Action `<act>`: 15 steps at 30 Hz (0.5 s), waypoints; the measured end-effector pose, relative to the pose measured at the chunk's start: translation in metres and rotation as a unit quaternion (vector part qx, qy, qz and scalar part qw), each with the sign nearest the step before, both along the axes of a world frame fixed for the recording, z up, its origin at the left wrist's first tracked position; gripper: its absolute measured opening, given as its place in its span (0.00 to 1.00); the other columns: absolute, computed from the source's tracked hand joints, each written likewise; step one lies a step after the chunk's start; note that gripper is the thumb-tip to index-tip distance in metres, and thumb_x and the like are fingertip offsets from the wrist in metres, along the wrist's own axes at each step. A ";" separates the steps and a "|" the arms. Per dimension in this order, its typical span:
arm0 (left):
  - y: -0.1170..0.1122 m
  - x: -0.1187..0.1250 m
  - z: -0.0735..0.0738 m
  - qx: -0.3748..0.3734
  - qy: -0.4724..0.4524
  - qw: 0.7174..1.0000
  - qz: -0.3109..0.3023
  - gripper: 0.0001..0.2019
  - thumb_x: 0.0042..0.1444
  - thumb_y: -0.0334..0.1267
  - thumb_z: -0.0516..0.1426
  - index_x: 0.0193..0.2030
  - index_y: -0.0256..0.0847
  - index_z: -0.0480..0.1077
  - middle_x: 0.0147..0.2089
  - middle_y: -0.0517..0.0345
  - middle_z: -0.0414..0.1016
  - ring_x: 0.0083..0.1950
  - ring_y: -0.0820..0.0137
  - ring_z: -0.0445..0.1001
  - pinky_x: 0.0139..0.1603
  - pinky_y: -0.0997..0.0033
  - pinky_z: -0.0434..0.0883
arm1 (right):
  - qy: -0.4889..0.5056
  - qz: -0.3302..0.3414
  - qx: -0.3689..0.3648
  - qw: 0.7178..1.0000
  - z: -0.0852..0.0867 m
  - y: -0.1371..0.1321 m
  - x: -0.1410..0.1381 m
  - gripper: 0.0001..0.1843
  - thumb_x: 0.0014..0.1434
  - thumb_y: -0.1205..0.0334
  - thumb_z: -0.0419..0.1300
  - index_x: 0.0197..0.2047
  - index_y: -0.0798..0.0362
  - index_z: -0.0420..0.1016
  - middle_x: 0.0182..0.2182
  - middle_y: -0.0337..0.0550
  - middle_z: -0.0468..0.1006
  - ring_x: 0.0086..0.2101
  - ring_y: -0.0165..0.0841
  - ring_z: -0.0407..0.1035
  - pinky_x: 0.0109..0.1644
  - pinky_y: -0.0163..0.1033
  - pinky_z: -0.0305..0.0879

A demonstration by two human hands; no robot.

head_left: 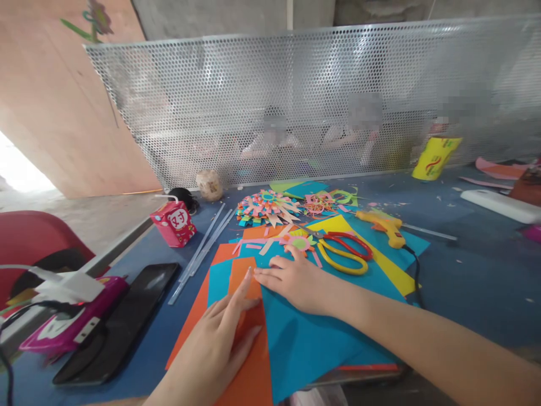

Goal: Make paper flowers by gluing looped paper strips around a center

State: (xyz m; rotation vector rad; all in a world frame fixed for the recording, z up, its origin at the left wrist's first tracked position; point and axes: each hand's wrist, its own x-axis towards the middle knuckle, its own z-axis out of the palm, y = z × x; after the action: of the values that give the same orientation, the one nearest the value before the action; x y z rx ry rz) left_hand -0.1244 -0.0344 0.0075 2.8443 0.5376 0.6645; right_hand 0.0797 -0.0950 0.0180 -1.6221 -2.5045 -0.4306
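Note:
My left hand (215,338) lies flat with its fingers stretched out on an orange paper sheet (247,372), its fingertip touching the sheet's upper edge. My right hand (296,282) rests palm down, fingers spread, on a blue paper sheet (304,338) right beside the orange one. Both hands press on the stacked coloured papers and hold nothing. Just beyond the right hand lie a small pink and green paper flower (299,242) and scissors (344,254) with red and yellow handles.
A yellow glue gun (384,225), a multicoloured paper-strip rosette (266,207), glue sticks (203,251), a red drink carton (174,223), a black phone (122,321) and a pink device (71,321) lie on the blue table. A perforated metal screen (296,101) stands behind, with people beyond it.

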 end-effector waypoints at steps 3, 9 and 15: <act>0.000 0.001 0.003 -0.015 -0.014 1.000 0.006 0.33 0.58 0.34 0.48 0.66 0.47 0.33 0.41 0.61 0.78 0.44 0.72 0.75 0.43 0.74 0.73 | 0.001 0.003 0.006 1.000 0.000 0.000 0.000 0.21 0.61 0.70 0.43 0.57 0.56 0.59 0.55 0.42 0.67 0.47 0.37 0.62 0.53 0.53 0.53; 0.007 0.009 0.011 -0.028 0.001 1.000 -0.004 0.35 0.57 0.31 0.48 0.65 0.51 0.30 0.37 0.67 0.78 0.39 0.73 0.77 0.36 0.78 0.73 | 0.008 0.003 0.011 1.000 0.000 -0.001 0.000 0.20 0.61 0.71 0.44 0.56 0.56 0.60 0.53 0.44 0.69 0.47 0.37 0.62 0.53 0.54 0.53; 0.010 0.015 0.012 0.012 0.018 1.000 -0.023 0.35 0.57 0.29 0.47 0.65 0.52 0.29 0.35 0.67 0.78 0.37 0.70 0.77 0.32 0.74 0.73 | 0.014 0.004 -0.002 1.000 0.001 0.000 -0.001 0.20 0.62 0.70 0.42 0.56 0.57 0.60 0.53 0.45 0.69 0.47 0.39 0.61 0.53 0.57 0.53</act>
State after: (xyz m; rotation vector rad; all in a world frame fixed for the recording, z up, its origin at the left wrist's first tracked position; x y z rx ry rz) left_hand -0.1096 -0.0240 0.0192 2.8855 0.4717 0.6177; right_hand 0.0791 -0.0952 0.0193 -1.6072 -2.4931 -0.3997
